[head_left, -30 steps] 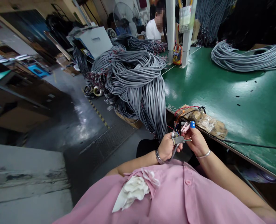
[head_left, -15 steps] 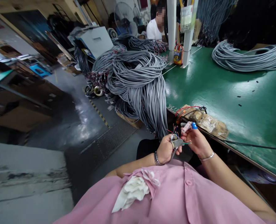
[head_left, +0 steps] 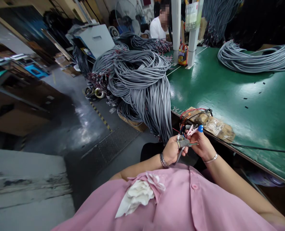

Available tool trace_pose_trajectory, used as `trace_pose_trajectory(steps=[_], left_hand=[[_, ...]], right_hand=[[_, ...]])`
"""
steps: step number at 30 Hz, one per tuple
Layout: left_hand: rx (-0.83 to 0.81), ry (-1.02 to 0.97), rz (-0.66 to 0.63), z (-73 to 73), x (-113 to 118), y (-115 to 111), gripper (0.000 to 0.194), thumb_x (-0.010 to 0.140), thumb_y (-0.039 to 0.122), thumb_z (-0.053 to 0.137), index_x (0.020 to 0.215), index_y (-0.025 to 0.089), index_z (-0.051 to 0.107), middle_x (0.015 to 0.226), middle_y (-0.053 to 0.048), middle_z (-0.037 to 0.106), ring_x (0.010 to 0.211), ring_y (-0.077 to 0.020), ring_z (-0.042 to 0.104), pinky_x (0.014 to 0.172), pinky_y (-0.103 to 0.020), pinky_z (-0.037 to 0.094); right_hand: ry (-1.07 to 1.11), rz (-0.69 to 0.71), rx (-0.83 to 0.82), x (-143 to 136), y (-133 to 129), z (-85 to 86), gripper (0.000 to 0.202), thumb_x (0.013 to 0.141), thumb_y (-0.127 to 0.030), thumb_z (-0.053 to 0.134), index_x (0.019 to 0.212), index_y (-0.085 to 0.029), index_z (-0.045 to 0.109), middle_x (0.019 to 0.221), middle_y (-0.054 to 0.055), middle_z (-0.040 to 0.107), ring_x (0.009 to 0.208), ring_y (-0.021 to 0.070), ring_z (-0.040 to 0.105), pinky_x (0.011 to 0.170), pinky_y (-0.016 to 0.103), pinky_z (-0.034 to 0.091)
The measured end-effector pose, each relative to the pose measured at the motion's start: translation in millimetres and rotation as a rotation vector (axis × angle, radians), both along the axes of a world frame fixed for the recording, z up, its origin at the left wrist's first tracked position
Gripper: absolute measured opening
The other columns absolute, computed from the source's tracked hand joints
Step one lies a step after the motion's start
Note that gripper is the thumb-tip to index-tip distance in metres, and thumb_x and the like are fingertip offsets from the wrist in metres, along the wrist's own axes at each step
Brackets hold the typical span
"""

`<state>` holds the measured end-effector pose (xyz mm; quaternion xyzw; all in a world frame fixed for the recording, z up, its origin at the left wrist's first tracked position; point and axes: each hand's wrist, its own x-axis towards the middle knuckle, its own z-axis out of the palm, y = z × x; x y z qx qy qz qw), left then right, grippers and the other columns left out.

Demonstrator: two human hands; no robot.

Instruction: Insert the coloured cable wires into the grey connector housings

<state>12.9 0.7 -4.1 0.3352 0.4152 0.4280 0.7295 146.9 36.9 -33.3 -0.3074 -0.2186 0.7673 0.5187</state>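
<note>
My left hand point(head_left: 171, 150) is closed around the end of a grey cable point(head_left: 180, 156), whose thin coloured wires point(head_left: 182, 134) fan out above the fingers. A grey wrap covers the left thumb, which presses on the cable end. Close on the right, my right hand point(head_left: 203, 146) is bent inward with a blue cover on its thumb tip. A small pink piece point(head_left: 192, 130) shows between its thumb and fingers; whether it is a clip or a finger wrap is unclear. Red and green wire tips reach toward the right palm.
A wooden block point(head_left: 214, 126) with red and black leads lies on the edge of the green table point(head_left: 229, 93). Thick bundles of grey cable point(head_left: 154, 96) hang over the table's left end. A cable coil point(head_left: 255, 61) lies at the far right. A person point(head_left: 158, 28) sits behind.
My right thumb and fingers have shifted slightly, and the pink piece shows more clearly with a split shape. My left hand keeps its grip on the cable. The whole view has moved slightly.
</note>
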Motion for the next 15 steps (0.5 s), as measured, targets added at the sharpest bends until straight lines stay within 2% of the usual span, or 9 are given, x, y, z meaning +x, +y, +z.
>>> trace_pose_trajectory(steps=[6, 12, 15], left_hand=[[-0.003, 0.002, -0.018, -10.3, 1.3, 2.2, 0.023, 0.067, 0.032, 0.069, 0.071, 0.014, 0.055, 0.049, 0.001, 0.056, 0.036, -0.0080, 0.046, 0.035, -0.018, 0.030], [0.007, 0.016, -0.033, -10.0, -2.3, -1.2, 0.028, 0.067, 0.036, 0.070, 0.067, 0.015, 0.052, 0.049, 0.000, 0.057, 0.035, -0.0077, 0.046, 0.036, -0.019, 0.030], [0.020, 0.012, -0.051, -7.8, -5.5, -6.9, 0.030, 0.067, 0.037, 0.070, 0.064, 0.016, 0.050, 0.048, 0.000, 0.057, 0.035, -0.0078, 0.045, 0.036, -0.019, 0.031]], right_hand=[[-0.004, -0.116, 0.013, -3.7, 2.9, 4.4, 0.045, 0.071, -0.061, 0.065, 0.086, -0.019, 0.067, 0.065, 0.001, 0.062, 0.051, 0.0119, 0.052, 0.049, 0.025, 0.047], [0.004, -0.025, 0.005, 0.2, -0.8, 3.1, 0.054, 0.072, -0.072, 0.053, 0.081, -0.021, 0.065, 0.070, 0.003, 0.064, 0.057, 0.0141, 0.056, 0.052, 0.026, 0.047], [0.034, 0.014, -0.009, 5.6, -3.0, 1.9, 0.054, 0.074, -0.072, 0.050, 0.083, -0.021, 0.066, 0.078, 0.004, 0.066, 0.061, 0.0137, 0.057, 0.056, 0.026, 0.048]])
